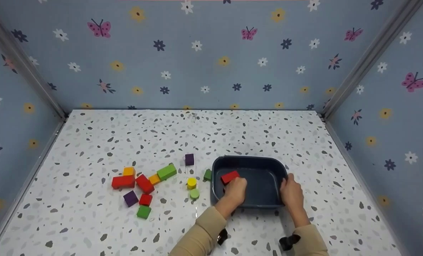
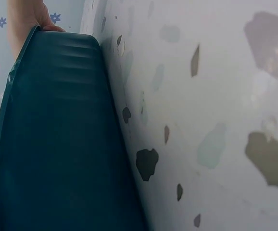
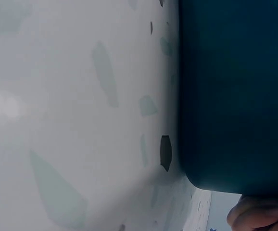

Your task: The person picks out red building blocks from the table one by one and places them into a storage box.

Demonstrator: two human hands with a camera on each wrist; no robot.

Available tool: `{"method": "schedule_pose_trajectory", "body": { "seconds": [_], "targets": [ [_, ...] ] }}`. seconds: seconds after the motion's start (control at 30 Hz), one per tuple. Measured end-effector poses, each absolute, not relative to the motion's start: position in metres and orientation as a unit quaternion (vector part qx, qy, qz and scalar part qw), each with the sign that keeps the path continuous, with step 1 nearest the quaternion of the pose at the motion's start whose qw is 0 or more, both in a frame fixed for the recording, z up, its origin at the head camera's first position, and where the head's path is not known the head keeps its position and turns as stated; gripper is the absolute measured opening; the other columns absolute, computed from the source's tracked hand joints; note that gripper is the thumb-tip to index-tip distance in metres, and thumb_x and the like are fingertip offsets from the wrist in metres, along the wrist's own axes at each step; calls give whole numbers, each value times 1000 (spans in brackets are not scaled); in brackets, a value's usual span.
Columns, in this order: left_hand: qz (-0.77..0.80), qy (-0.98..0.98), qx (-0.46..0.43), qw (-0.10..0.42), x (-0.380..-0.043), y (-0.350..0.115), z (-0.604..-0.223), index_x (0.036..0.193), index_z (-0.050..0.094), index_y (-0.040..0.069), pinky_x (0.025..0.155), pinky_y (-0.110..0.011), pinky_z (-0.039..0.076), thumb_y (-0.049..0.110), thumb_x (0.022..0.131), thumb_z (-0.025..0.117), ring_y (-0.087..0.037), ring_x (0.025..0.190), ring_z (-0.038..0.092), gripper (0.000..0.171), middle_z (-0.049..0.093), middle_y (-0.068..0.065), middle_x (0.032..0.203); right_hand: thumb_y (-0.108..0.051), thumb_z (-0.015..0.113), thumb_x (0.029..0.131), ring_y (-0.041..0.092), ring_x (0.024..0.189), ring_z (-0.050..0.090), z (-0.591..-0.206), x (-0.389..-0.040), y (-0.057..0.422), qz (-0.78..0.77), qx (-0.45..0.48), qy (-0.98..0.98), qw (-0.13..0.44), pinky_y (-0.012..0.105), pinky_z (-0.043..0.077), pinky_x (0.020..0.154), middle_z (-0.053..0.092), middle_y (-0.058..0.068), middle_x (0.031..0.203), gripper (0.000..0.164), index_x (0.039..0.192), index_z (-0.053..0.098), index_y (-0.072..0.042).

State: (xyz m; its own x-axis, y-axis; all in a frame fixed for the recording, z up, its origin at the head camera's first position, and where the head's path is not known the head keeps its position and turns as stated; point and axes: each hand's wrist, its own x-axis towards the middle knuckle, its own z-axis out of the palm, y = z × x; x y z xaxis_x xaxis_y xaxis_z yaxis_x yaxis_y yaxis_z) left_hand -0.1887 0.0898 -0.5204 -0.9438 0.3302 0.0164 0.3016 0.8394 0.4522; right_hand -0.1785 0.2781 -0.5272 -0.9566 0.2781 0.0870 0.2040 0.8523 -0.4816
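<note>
A dark blue rectangular tub [image 1: 264,161] stands on the speckled tabletop. My left hand [image 1: 235,190] reaches over its near left side with curled fingers and holds a red block [image 1: 229,177] inside the tub; the fingertips are hidden behind the hand. At the tub's right end, my right hand [image 1: 292,192] grips the rim, thumb and fingers around the edge. That grip also shows at the top of the left wrist view, where the right hand [image 2: 28,21] holds the tub [image 2: 62,120]. In the right wrist view, fingers [image 3: 257,214] curl at the tub's corner.
Left of the tub lie a dark green block [image 1: 207,175], a yellow cylinder [image 1: 191,183], a light green cylinder [image 1: 194,194] and a purple block [image 1: 189,159]. Farther left is a loose group of several blocks, including a red one [image 1: 123,182]. Patterned walls [image 1: 211,53] enclose the tabletop.
</note>
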Motion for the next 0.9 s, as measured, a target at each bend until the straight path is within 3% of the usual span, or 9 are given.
{"method": "schedule_pose_trajectory", "body": {
  "seconds": [0.3,0.47,0.73,0.9],
  "targets": [
    [222,959,167,53,-189,89,-521,74,60,3,59,-34,50,-5,78,61,-22,72,61,9,61,-9,78,-11,42,92,42,67,58,-528,-178,278,240,-126,-959,79,48,42,50,57,27,77,15,98,44,2],
    [219,958,184,32,-188,86,-521,69,59,3,54,-32,47,-5,73,65,-20,65,57,11,58,-9,71,-12,41,92,40,68,58,-527,-179,278,241,-126,-959,74,47,42,51,57,26,78,15,97,44,2],
    [218,956,197,-12,-187,78,-521,66,59,5,57,-31,49,11,72,73,-20,66,59,17,57,-6,69,-11,40,93,39,64,57,-528,-178,278,242,-117,-960,79,46,41,49,56,27,75,14,95,43,2],
    [230,954,188,-27,-187,72,-520,76,61,2,61,-31,49,13,73,72,-22,70,60,16,59,-8,76,-11,41,93,40,65,57,-527,-177,278,245,-117,-959,83,48,40,50,56,27,75,13,94,43,2]
  ]
}}
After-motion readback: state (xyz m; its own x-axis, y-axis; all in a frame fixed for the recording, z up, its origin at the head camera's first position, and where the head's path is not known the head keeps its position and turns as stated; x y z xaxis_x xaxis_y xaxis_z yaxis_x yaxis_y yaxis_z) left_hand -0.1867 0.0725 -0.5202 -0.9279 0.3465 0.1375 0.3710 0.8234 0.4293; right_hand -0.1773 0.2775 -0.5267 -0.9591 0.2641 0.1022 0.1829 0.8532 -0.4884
